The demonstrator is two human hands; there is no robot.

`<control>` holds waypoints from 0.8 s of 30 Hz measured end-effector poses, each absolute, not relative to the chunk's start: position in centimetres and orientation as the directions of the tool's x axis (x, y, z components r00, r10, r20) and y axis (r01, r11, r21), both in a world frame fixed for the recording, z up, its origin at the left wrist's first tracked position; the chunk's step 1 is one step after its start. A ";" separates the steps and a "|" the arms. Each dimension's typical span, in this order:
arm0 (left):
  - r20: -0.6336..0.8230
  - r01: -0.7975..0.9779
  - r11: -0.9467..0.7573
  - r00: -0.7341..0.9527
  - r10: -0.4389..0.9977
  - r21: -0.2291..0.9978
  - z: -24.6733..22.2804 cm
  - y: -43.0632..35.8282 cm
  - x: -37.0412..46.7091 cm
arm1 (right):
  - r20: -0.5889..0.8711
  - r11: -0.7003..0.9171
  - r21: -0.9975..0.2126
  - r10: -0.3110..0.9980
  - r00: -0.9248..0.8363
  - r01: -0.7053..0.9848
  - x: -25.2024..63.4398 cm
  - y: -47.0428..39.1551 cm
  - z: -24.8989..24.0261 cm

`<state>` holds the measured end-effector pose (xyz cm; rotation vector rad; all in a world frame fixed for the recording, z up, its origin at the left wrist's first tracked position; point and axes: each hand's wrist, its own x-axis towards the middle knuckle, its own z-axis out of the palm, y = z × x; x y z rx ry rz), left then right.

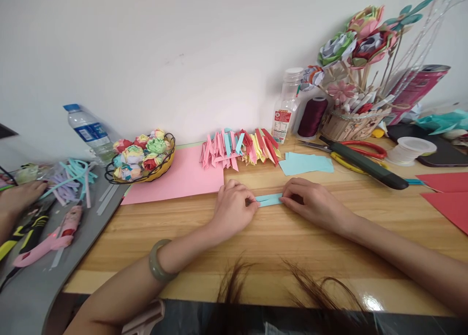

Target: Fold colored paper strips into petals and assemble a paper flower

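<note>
A narrow folded strip of light blue paper (269, 200) lies level just over the wooden table (292, 266), a crease line running along it. My left hand (236, 203) pinches its left end between thumb and fingers. At the other end, my right hand (310, 201) pinches the strip in the same way. Behind my right hand is a small stack of light blue paper slips (306, 164). A row of folded paper pieces (239, 148) in pink, blue, red and yellow stands beyond my hands.
Pink paper sheets (193, 171) lie under a basket of paper flowers (142, 154). Right of my hands are a dark green utility knife (365, 164), scissors (361, 149) and red paper (448, 203). At far left, another person's hand (25, 198) rests near a pink glue gun (54, 240).
</note>
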<state>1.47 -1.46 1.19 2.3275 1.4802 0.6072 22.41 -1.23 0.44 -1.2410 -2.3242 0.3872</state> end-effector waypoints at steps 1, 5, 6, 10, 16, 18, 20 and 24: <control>0.177 0.778 -0.410 0.371 0.911 0.476 1.2 -1.4 1.5 | 0.271 0.547 -0.447 0.837 -0.476 0.708 22.4 -1.3 0.4; 0.144 0.791 -0.373 0.349 0.926 0.485 1.3 -1.3 1.7 | 0.263 0.538 -0.441 0.843 -0.469 0.719 22.2 -1.3 0.4; 0.134 0.792 -0.365 0.345 0.929 0.489 1.3 -1.2 1.7 | 0.259 0.534 -0.441 0.845 -0.468 0.721 22.2 -1.3 0.4; 0.110 0.787 -0.352 0.346 0.932 0.507 1.2 -0.9 1.6 | 0.226 0.512 -0.454 0.858 -0.462 0.729 22.1 -1.1 0.8; 0.096 0.788 -0.357 0.359 0.928 0.502 1.3 -0.8 1.6 | 0.162 0.474 -0.492 0.874 -0.458 0.730 22.2 -0.7 0.8; 0.097 0.792 -0.361 0.362 0.927 0.493 1.4 -0.8 1.7 | 0.163 0.470 -0.502 0.876 -0.454 0.726 22.3 -0.7 0.8; 0.107 0.796 -0.367 0.362 0.926 0.481 1.3 -0.9 1.7 | 0.178 0.476 -0.511 0.873 -0.454 0.716 22.2 -0.8 0.8; 0.135 0.798 -0.390 0.372 0.918 0.460 1.2 -0.9 1.7 | 0.218 0.507 -0.489 0.859 -0.463 0.710 22.1 -1.0 0.7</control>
